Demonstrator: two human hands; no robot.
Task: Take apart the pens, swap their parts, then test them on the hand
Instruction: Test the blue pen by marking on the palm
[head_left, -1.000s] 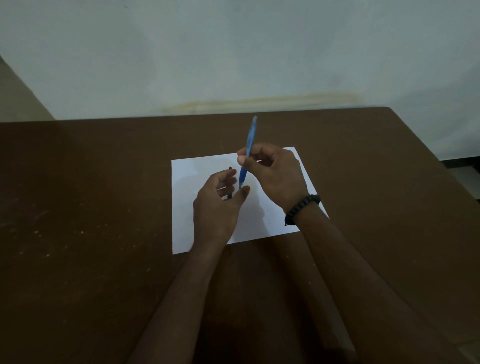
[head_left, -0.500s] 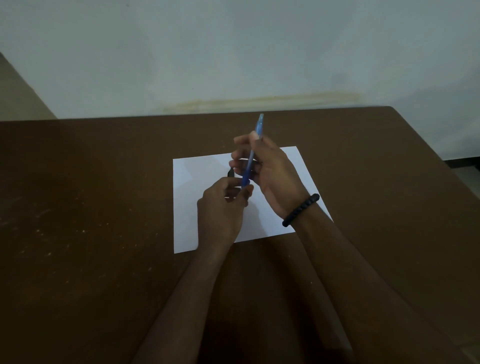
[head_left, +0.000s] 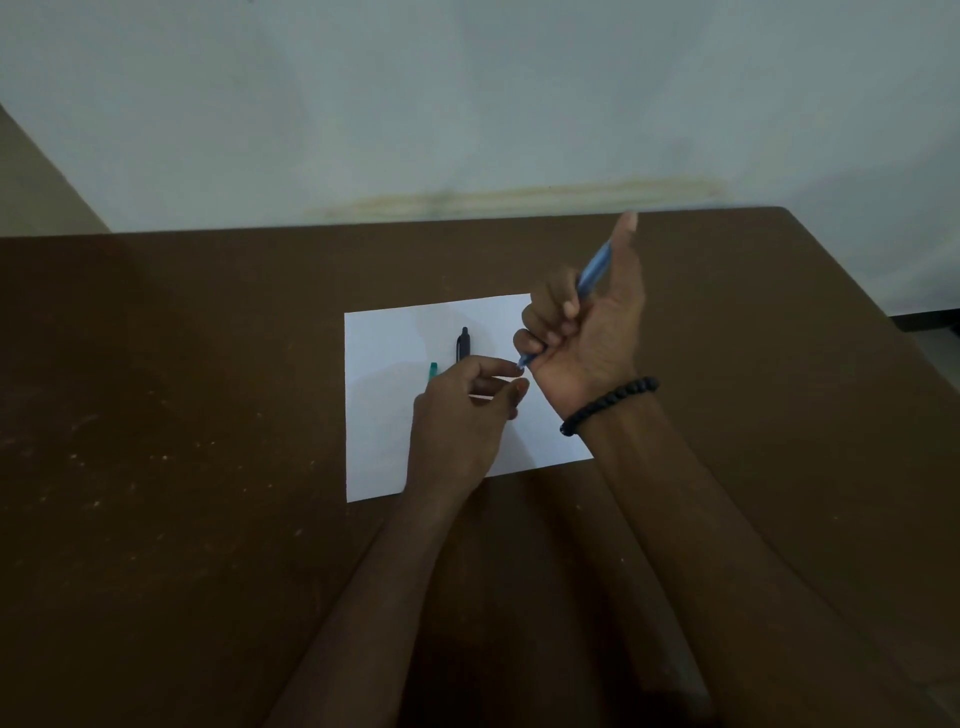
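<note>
My right hand (head_left: 587, 332) is turned palm up and holds a blue pen (head_left: 592, 273) slanting up to the right, its lower tip near the heel of the palm. My left hand (head_left: 462, 415) pinches at that lower tip (head_left: 522, 365) with thumb and forefinger; whether it grips a small part I cannot tell. A black pen (head_left: 463, 344) lies on the white paper (head_left: 384, 395), partly hidden by my left hand. A green pen's end (head_left: 432, 369) pokes out behind the left hand's knuckles.
The white paper lies in the middle of a brown table (head_left: 182, 441). A pale wall (head_left: 467, 104) rises behind the table's far edge. A black bead bracelet (head_left: 608, 405) circles my right wrist.
My right hand has rolled palm up and moved right, tilting the blue pen further right. The left hand has dropped a little, uncovering the black pen and the green pen's end on the paper.
</note>
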